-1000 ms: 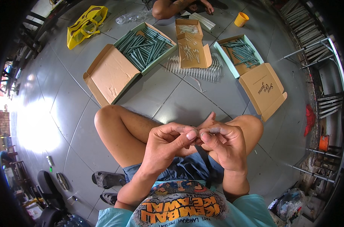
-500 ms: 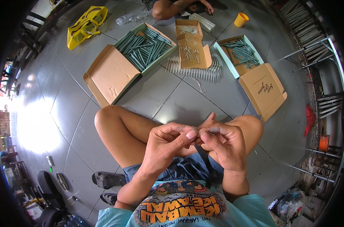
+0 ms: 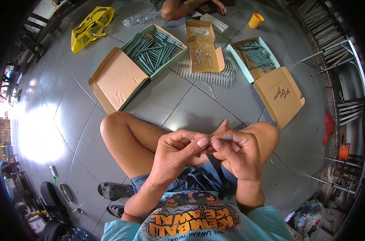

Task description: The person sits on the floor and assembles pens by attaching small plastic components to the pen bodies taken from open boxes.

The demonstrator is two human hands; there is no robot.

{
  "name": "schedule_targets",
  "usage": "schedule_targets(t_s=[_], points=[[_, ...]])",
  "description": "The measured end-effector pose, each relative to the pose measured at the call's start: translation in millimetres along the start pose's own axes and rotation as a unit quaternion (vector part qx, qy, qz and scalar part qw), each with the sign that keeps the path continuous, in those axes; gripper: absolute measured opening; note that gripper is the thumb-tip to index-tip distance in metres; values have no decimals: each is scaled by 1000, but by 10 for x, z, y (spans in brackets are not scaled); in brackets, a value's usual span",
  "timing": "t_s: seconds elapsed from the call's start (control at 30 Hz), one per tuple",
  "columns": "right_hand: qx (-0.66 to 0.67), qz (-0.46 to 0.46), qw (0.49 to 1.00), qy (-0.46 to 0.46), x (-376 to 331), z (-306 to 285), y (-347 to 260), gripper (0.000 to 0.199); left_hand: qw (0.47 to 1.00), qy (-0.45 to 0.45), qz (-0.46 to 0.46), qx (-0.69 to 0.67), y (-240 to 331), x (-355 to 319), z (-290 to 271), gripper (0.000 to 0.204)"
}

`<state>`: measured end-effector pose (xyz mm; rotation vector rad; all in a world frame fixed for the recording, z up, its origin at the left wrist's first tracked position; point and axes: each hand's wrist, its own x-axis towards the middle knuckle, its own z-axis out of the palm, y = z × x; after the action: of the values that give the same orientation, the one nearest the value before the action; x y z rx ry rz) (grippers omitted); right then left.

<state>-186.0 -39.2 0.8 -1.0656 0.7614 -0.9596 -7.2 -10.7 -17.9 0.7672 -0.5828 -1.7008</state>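
I sit cross-legged on a grey tiled floor. My left hand (image 3: 177, 150) and my right hand (image 3: 234, 154) meet in front of my knees, fingertips pinched together on a small thin piece (image 3: 210, 141) that the fingers mostly hide. Ahead on the floor lies an open cardboard box of green sticks (image 3: 152, 50), a second box of green sticks (image 3: 256, 56) to the right, and a small brown box (image 3: 201, 44) with thin pale pieces. A row of thin pale pieces (image 3: 208, 76) lies on the tiles in front of it.
Another person's knee and hand (image 3: 186, 6) show at the top edge. A yellow bag (image 3: 90, 28), a clear plastic bottle (image 3: 140, 18) and a yellow cup (image 3: 256, 20) lie at the far side. Sandals (image 3: 112, 190) are by my left hip. Metal frames (image 3: 343, 60) stand on the right.
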Motion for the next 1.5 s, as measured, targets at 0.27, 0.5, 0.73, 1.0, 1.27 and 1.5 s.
schedule_targets(t_s=[0.27,0.5,0.73,1.0,1.27,1.5], points=[[12,9,1000,6,-8,8,3,11,1000,-2,-3,-3,0,0,-8,13],[6,-2,1000,1,0,7,14,10,1000,-5,9,-9,-16,-2,-10,12],[2,-2,1000,-1,0,8,21,11,1000,1,4,-5,-30,-17,-35,13],[3,6,1000,-2,-6,-5,17,12,1000,0,7,5,-37,-20,-43,15],[18,20,1000,-4,-15,-18,20,12,1000,6,0,15,-36,-29,-38,17],[28,15,999,-5,-19,-28,39,11,1000,2,0,10,-35,-27,-33,18]])
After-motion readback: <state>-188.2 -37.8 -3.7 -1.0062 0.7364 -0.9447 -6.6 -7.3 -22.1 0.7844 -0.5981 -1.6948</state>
